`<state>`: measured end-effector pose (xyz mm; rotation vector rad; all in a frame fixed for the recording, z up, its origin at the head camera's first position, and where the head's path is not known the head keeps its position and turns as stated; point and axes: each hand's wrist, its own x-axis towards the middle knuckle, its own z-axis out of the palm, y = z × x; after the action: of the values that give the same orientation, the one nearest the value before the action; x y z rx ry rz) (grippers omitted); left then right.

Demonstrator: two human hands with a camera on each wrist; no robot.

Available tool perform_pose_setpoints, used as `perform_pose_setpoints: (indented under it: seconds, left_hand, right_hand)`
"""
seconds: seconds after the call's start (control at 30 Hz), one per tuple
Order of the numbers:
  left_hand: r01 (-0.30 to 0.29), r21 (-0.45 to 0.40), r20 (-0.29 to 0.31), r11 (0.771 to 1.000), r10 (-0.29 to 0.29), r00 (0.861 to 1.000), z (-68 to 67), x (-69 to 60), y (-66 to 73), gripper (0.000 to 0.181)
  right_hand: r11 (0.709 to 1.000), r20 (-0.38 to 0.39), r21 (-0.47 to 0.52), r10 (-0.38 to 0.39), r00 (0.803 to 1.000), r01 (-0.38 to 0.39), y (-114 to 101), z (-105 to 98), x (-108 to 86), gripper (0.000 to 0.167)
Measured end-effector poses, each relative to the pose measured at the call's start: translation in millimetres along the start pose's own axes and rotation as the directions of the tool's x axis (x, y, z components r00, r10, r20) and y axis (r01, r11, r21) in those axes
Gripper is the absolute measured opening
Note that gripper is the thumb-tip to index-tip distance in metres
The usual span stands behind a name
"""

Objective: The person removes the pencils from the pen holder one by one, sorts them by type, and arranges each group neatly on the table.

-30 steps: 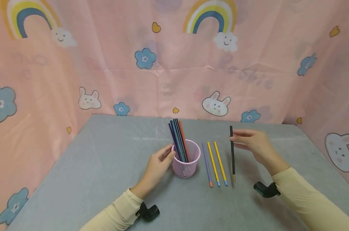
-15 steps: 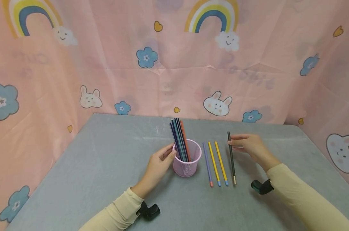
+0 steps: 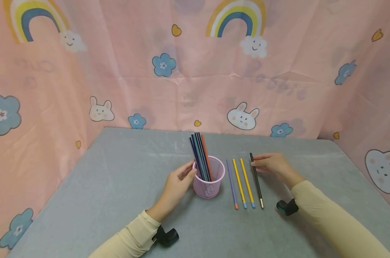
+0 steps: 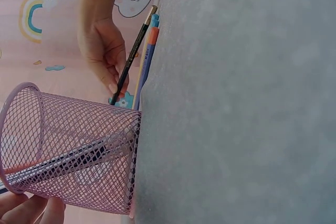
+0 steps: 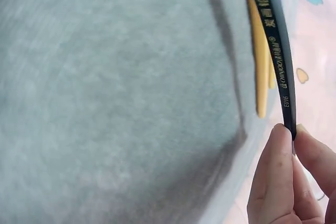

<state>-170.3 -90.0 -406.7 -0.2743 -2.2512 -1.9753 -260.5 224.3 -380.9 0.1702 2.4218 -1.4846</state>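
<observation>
The left hand [image 3: 177, 186] holds the rim of a pink mesh cup [image 3: 207, 189], thumb and fingers on its left side. Several dark pencils and an orange one [image 3: 206, 154] lean in the cup. The right hand [image 3: 276, 167] pinches a black pencil [image 3: 257, 179] near its far end, the pale-tipped end low by the table. To its left lie two yellow pencils [image 3: 247, 182] and a purple pencil [image 3: 231, 184], side by side. In the right wrist view, thumb and fingers [image 5: 281, 177] grip the black pencil [image 5: 283, 77], which stands tilted above the table.
The grey table [image 3: 117, 179] extends around the cup and pencils. A pink cloth [image 3: 195, 89] printed with rainbows, rabbits and flowers hangs behind it and at both sides. A black device [image 3: 165, 236] is on the left wrist, another [image 3: 287, 207] on the right.
The right hand has moved left and towards the wearer and lower, bringing the black pencil closer to the yellow ones and tilting its far end left. The left hand stays on the cup.
</observation>
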Motion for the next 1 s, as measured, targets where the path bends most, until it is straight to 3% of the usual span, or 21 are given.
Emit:
perform_pose_setpoints:
  seconds: [0.23, 0.47, 0.77, 1.0]
  left_hand:
    - [0.005, -0.008, -0.002, 1.0, -0.005, 1.0, 0.3, 0.3, -0.6, 0.043]
    - [0.007, -0.009, 0.0, 1.0, -0.007, 1.0, -0.2, -0.7, -0.4, 0.043]
    - [0.013, 0.002, 0.006, 1.0, -0.014, 1.0, 0.6, -1.1, -1.9, 0.043]
    - [0.012, 0.002, -0.001, 1.0, -0.012, 1.0, 0.0, -0.1, -3.7, 0.044]
  right_hand:
    - [0.998, 0.012, 0.027, 0.054, 0.998, -0.055, 5, 2, 8.2, 0.05]
    - [0.995, -0.01, -0.048, 0.083, 0.996, -0.083, 6, 7, 13.2, 0.044]
    - [0.987, -0.045, -0.151, 0.053, 0.998, -0.059, 3, 12, 16.8, 0.042]
    - [0.958, -0.052, -0.287, -0.006, 0.999, -0.009, -4, 10, 13.1, 0.038]
